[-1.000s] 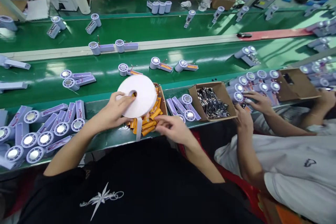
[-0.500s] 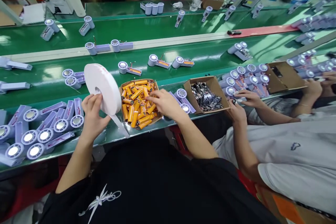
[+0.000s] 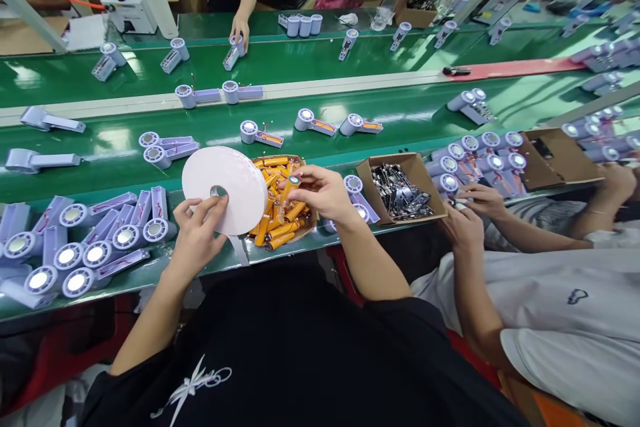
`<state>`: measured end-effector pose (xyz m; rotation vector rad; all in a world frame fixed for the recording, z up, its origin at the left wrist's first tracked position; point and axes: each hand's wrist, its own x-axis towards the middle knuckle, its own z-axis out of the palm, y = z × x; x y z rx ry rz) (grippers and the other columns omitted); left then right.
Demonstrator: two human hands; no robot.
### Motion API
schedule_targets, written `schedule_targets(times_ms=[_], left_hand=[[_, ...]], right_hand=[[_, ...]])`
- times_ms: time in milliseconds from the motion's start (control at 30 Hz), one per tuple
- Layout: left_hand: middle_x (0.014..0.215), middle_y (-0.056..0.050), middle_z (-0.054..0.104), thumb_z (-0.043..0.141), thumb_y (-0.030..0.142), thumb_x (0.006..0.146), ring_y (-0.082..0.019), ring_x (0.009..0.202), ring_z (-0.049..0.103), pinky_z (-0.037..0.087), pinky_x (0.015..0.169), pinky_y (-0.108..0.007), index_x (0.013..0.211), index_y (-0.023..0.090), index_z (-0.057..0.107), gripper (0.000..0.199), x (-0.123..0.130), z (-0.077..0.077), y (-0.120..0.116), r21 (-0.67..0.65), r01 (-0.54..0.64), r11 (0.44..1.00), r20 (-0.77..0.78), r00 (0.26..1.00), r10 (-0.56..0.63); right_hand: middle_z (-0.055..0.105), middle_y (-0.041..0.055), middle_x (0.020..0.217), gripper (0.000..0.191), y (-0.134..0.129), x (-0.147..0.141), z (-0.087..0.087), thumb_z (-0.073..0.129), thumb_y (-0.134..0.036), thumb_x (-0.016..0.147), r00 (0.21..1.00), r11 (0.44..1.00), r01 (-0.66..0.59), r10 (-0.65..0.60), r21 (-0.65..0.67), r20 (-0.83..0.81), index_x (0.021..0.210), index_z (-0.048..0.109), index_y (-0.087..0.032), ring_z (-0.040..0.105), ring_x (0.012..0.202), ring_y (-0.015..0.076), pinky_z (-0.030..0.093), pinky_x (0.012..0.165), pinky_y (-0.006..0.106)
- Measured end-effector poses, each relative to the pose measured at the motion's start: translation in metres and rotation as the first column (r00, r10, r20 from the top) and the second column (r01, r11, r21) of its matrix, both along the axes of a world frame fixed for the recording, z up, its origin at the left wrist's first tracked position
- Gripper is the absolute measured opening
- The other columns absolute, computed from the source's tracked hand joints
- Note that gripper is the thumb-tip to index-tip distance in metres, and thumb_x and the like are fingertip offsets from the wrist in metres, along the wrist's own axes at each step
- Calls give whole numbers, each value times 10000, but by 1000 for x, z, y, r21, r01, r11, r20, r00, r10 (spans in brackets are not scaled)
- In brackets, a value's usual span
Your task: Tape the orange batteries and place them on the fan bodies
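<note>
My left hand (image 3: 200,233) grips a large white tape roll (image 3: 235,193) at its centre hole, and a loose strip of tape hangs below it to the bench edge. Between finger and thumb of my right hand (image 3: 327,193) is an orange battery (image 3: 289,188), its round end up, above a box of orange batteries (image 3: 283,238). The roll hides the left part of that box. Just right of my right hand lie lilac housings (image 3: 353,184).
Many lilac housings (image 3: 97,253) lie at the left. A carton of circuit boards (image 3: 367,192) stands right of centre. More housings rest on the green conveyor (image 3: 220,130). A co-worker's hands (image 3: 465,213) are at the right; another person's hand (image 3: 240,30) is across the line.
The tape roll has turned its flat face toward me and shifted right. My right hand has lifted a battery from the box. Across the line, a person's hand has reached onto a housing.
</note>
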<state>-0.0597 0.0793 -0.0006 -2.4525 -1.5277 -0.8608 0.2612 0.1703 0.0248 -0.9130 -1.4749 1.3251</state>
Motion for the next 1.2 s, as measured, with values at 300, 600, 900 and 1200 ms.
schedule_targets(times_ms=[300,600,900,1200], left_hand=[[1352,-117,776,702,4,904,-343,1235,512,420,1081,-478,1747,261,422,925,12,14,-7,73,49,996,-134,990,-39],[1333,-112,778,801,216,925,-373,1189,477,261,1224,-650,1677,344,554,801,37,12,-20,64,-133,989,-49,989,136],[1528,-179,652,967,403,807,-441,1369,472,346,1165,-631,1635,290,593,916,60,22,0,-377,39,925,-83,994,-76],[894,-31,664,701,500,1073,-211,888,596,516,877,-397,1205,301,868,292,71,72,50,-192,356,914,364,891,-271]], right_hand=[[896,54,1024,424,-23,-13,22,1036,-480,708,974,979,198,-201,38,109,1031,920,-231,880,929,312,757,958,481],[878,103,1185,772,-32,-44,-11,1053,-573,640,919,945,220,-284,-242,-273,1279,830,-204,832,1182,342,689,1095,521],[827,51,1294,645,-2,25,24,905,-633,833,810,819,565,-527,101,-256,1368,782,-295,785,1262,290,647,1144,493],[863,46,1281,341,-56,-8,20,756,-323,1028,859,942,-116,-64,315,507,1361,825,-298,820,1167,281,639,1116,428]])
